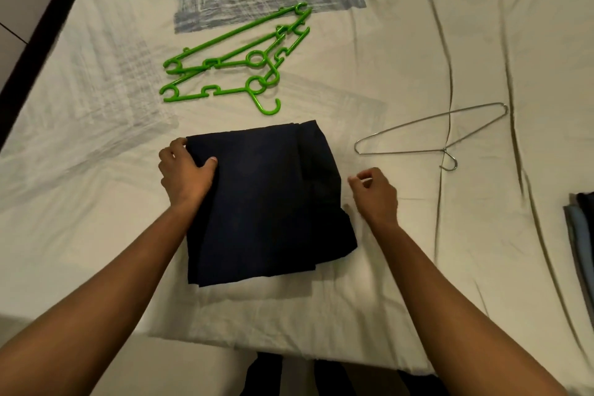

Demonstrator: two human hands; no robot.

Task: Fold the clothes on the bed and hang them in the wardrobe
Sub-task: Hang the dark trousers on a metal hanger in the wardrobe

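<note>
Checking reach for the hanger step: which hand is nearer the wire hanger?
Right. The right hand hovers just off the dark folded garment, with bare sheet between it and the wire hanger beyond. The left hand grips the garment's far side, farther away.
</note>
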